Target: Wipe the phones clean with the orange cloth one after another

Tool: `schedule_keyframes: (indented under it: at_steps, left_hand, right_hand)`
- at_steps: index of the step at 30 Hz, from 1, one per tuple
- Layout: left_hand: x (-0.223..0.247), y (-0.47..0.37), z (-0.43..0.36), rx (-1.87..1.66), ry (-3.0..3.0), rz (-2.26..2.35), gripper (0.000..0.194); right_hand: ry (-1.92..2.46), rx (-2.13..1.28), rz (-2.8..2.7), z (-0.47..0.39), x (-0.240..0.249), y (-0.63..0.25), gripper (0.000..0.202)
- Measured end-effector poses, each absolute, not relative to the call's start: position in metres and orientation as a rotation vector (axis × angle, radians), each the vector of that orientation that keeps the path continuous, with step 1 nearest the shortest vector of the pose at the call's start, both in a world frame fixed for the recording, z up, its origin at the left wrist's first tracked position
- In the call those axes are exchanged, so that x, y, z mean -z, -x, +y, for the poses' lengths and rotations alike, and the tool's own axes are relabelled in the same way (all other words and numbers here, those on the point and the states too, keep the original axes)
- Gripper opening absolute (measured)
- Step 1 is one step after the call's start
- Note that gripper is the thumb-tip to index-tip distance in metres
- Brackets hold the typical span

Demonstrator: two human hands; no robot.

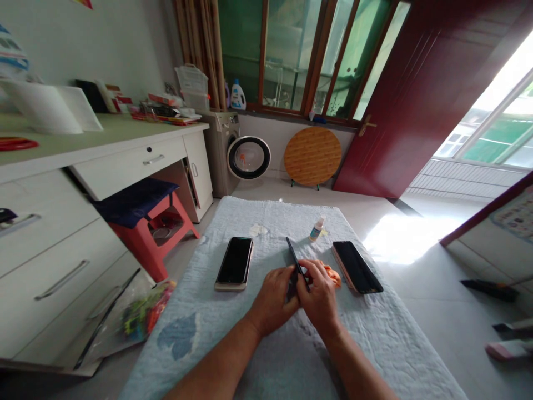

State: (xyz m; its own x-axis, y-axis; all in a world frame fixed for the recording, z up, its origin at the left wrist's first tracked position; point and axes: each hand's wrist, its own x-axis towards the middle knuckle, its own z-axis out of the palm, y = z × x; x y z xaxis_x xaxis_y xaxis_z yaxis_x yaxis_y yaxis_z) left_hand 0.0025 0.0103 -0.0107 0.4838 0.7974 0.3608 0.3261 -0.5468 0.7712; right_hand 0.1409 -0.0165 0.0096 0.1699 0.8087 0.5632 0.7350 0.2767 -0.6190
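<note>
Grasping a thin, dark object [293,252] by its near end, both hands [320,297] have fingers partly curled.

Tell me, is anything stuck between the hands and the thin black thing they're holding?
Nothing visible is between the left hand and the thin black thing. An orange cloth shows on the outer side of the right hand; I can't tell if some of it is tucked between that hand and the thing.

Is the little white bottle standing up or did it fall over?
Upright: the white bottle rests base-down on the pale blue quilted cloth, its cap on top.
</note>
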Motion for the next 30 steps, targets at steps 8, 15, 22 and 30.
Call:
schedule_keyframes:
  at_steps: [8, 15, 22, 30]
  left_hand:
    - [0.012, 0.000, 0.018, -0.972, -1.683, 1.006, 0.053]
    - [0.012, 0.000, 0.018, -0.992, -1.679, 0.998, 0.053]
    - [0.009, -0.001, 0.019, -1.046, -1.628, 1.023, 0.046]
    - [0.006, 0.000, 0.018, -1.034, -1.586, 1.039, 0.055]
  right_hand:
    - [1.448, -0.075, -1.706, -0.016, -0.004, -0.134, 0.032]
    - [1.758, -0.069, -1.653, -0.019, -0.001, -0.136, 0.040]
    - [1.854, -0.079, -1.734, -0.018, 0.004, -0.134, 0.041]
    - [1.808, -0.103, -1.712, -0.018, 0.008, -0.133, 0.051]
